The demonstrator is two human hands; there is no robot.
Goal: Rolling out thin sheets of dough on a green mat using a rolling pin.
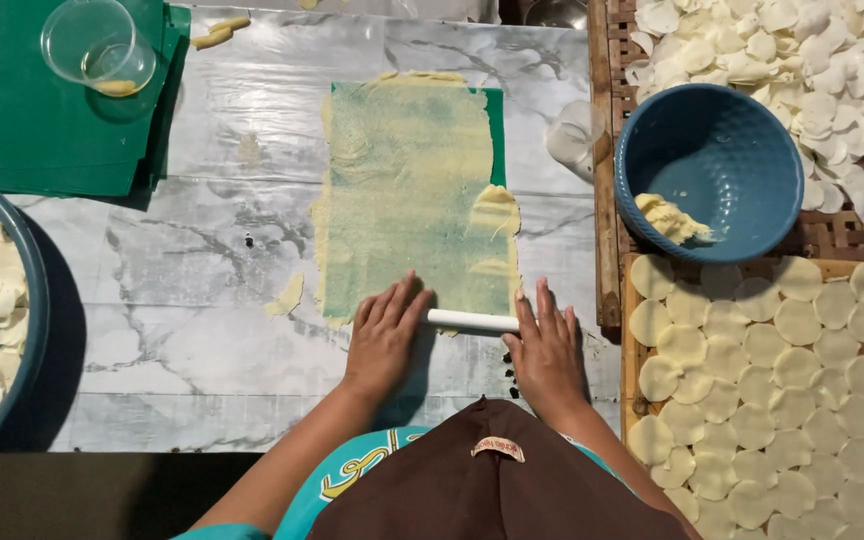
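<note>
1. I see the left hand (pixel 384 335) laid flat, fingers spread and straight, palm down on the left end of a white cylindrical rolling pin (pixel 470 321); it presses rather than grips.
2. The right hand (pixel 544 350) lies the same way, open and flat, over the pin's right end. Only the smooth middle of the pin shows between the two hands.
3. The pin rests across the near edge of a dough sheet (pixel 407 190), pale yellow, grainy and thin enough for the green plastic sheet (pixel 495 125) under it to show through. Its edges are ragged; a thicker lump sits at its right side.
4. The bench (pixel 212 260) has a glossy marbled grey surface with scraps of dough on it.
5. To the right, a blue bowl (pixel 722 165) with a dimpled inside holds a small lump of dough, I think.
6. A woven rack (pixel 822 400) carries round, flat, pale discs in rows.
7. At far left, a clear plastic cup (pixel 97 45) lies on folded green plastic.
</note>
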